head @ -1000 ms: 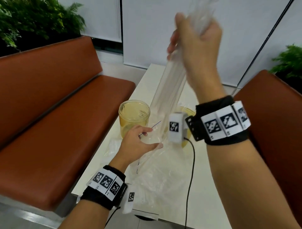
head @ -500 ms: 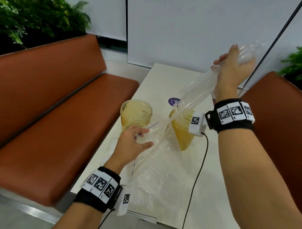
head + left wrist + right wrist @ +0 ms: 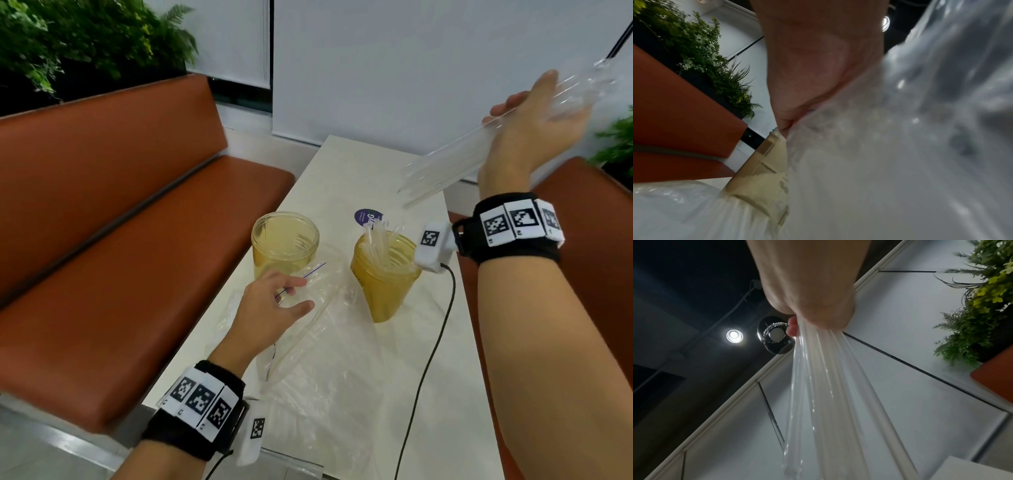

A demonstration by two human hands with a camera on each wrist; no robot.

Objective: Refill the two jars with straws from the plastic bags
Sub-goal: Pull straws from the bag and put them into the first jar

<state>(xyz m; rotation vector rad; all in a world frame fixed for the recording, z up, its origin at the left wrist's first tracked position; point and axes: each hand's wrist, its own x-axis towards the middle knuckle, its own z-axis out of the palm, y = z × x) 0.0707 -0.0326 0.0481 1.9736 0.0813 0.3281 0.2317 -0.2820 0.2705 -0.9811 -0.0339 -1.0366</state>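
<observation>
My right hand grips a bundle of clear straws high at the right. The bundle slants down to the left, its lower ends hanging above the right yellow jar. That jar holds a few straws. The left yellow jar stands beside it. My left hand pinches the open edge of a clear plastic bag that lies slack on the white table, just in front of the left jar. The right wrist view shows the straws fanning out of my fist. In the left wrist view the bag covers most of the picture next to the jar.
A purple round sticker lies behind the jars. A black cable runs from my right wrist across the table's right side. Brown benches flank the narrow table on both sides. Plants stand behind the left bench.
My right hand has swung down and to the right, pulling the straw bundle free of the bag. The bag has slumped onto the table. My left hand has stayed on its edge.
</observation>
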